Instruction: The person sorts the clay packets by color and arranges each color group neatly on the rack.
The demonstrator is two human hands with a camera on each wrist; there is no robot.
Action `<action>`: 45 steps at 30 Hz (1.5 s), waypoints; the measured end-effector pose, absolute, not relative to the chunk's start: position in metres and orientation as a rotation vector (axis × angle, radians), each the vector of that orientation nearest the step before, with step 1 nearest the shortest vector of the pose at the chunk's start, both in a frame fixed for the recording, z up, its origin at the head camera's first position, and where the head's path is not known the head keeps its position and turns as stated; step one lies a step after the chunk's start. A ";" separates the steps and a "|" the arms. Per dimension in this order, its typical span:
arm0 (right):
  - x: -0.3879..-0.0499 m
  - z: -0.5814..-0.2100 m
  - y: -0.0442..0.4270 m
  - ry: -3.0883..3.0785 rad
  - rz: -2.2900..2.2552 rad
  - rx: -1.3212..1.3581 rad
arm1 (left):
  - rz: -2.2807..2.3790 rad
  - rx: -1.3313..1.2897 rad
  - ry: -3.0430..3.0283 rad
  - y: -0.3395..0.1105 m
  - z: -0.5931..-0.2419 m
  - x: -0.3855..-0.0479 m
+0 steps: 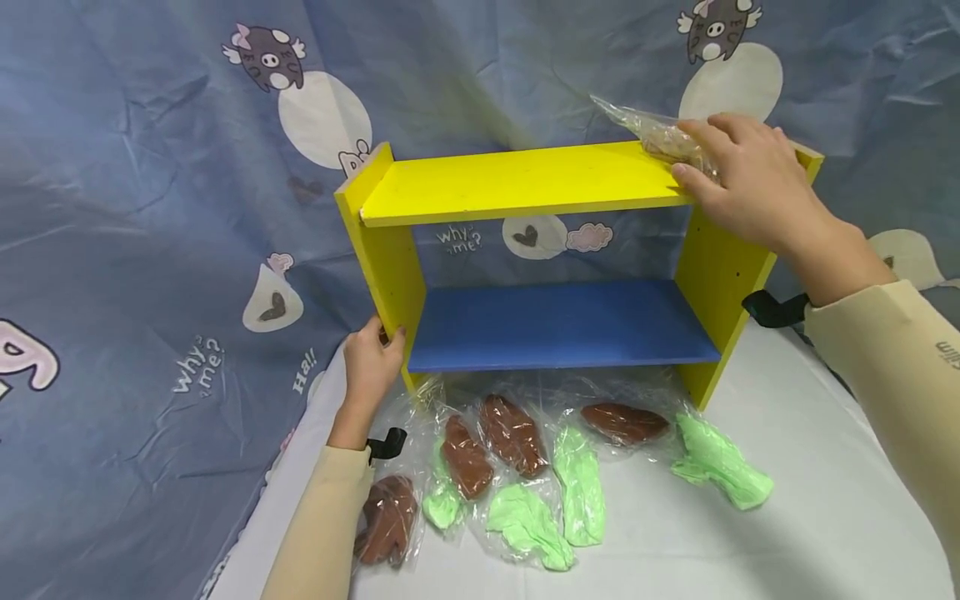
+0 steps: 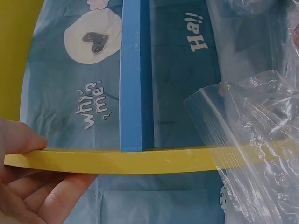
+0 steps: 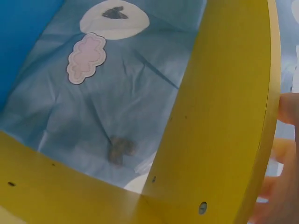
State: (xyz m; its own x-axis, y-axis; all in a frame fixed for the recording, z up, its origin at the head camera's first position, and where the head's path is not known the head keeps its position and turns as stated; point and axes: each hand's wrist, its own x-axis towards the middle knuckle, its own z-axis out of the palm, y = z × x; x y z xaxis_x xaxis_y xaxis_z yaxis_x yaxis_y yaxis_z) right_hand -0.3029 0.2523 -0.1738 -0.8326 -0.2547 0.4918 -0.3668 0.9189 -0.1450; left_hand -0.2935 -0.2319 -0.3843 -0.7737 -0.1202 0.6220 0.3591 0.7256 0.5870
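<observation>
A yellow shelf unit [image 1: 525, 179] with a blue lower board [image 1: 562, 321] stands on the white table. My left hand [image 1: 371, 362] grips the edge of its left side panel; in the left wrist view the thumb of the left hand [image 2: 42, 177] lies on one face of the yellow panel [image 2: 117, 161] and the fingers on the other. At the right end of the top board, my right hand [image 1: 757, 187] holds a clear plastic bag [image 1: 667, 142] with pale contents. The right wrist view shows the right hand [image 3: 280, 172] beyond a yellow board [image 3: 229, 112], without the bag.
In front of and under the unit lie clear bags with brown pieces [image 1: 513, 435] and light green pieces [image 1: 581, 487]. Another green piece [image 1: 720, 462] lies at the right, a brown one [image 1: 388, 518] at the left. A patterned blue cloth [image 1: 187, 167] hangs behind.
</observation>
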 end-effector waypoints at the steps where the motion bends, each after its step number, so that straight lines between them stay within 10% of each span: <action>1: -0.299 -0.177 0.252 -2.567 0.310 0.463 | -0.952 -0.183 -2.271 -0.232 -0.385 -0.294; 45: -0.229 -0.451 0.239 -2.312 0.477 0.951 | -0.952 -0.178 -2.263 -0.233 -0.390 -0.294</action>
